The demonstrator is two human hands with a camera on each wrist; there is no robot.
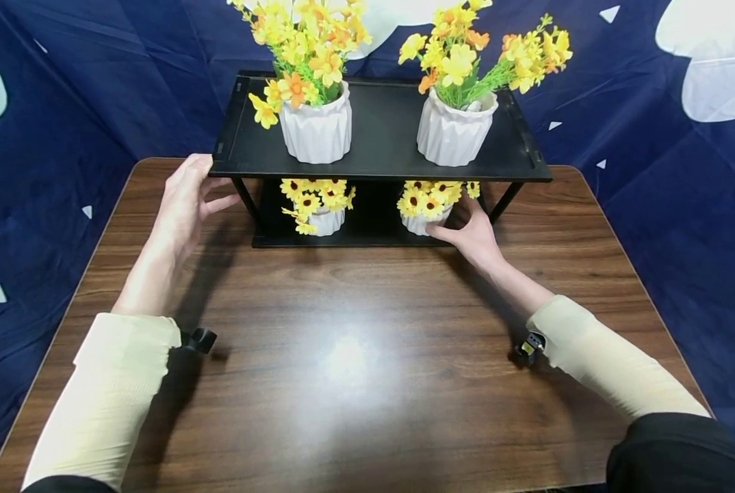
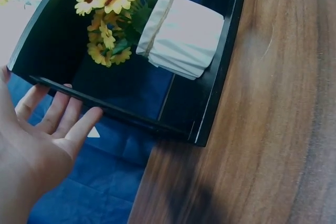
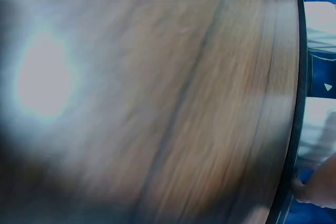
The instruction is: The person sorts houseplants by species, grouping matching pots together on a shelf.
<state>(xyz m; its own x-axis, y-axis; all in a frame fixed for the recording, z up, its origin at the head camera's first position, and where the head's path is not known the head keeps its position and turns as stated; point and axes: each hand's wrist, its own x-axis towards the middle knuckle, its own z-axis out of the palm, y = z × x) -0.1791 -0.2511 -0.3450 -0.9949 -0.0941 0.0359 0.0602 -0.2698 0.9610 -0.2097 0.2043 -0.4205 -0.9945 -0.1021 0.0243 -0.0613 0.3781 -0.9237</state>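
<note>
A black two-tier shelf (image 1: 380, 130) stands at the back of the table. My left hand (image 1: 183, 202) holds its upper front left corner; in the left wrist view, the fingers (image 2: 79, 129) reach past the slim side strut. On the lower tier, my right hand (image 1: 475, 236) grips the right small white pot (image 1: 426, 222) of yellow daisies, thumb in front; the far fingers are partly hidden. Another small white pot (image 1: 326, 222) with daisies sits left of it. In the right wrist view, only part of the right hand (image 3: 320, 184) shows beside the pot's base.
Two larger white pots (image 1: 316, 130) with yellow and orange flowers stand on the upper tier, the second pot (image 1: 456, 130) to the right. Below is a brown wooden table (image 1: 343, 294) with a bright glare. Dark blue cloth (image 1: 176, 41) with white shapes surrounds it.
</note>
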